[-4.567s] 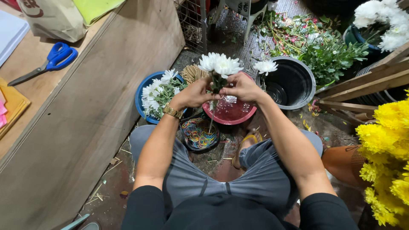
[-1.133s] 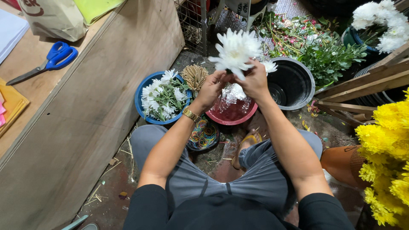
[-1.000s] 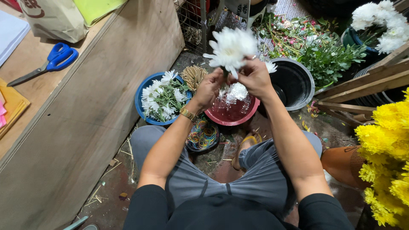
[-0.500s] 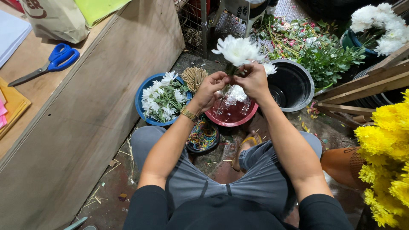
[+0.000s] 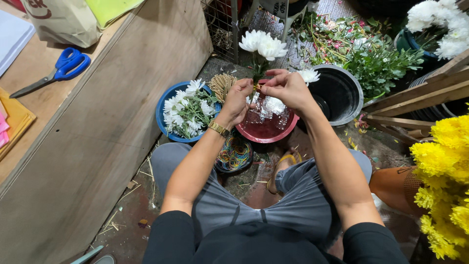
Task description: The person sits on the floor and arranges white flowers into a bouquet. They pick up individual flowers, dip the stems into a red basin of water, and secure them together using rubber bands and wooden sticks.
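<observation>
Both hands are meeting over the red bowl [image 5: 266, 128] — left hand [image 5: 238, 100] and right hand [image 5: 288, 89] are each pinching closed on the stems of a small bunch of white flowers [image 5: 263, 45], blooms pointing toward 12 o'clock. A blue bowl of white blossoms [image 5: 184, 110] is sitting at 9 o'clock of the hands, a black bucket [image 5: 337, 93] at 3 o'clock. Coloured rubber bands [image 5: 234, 152] are lying at 6 o'clock — blue scissors [image 5: 58, 71] well apart on the wooden bench.

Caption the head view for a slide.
Both hands, left hand and right hand, grip white flowers above a red basin.
</observation>
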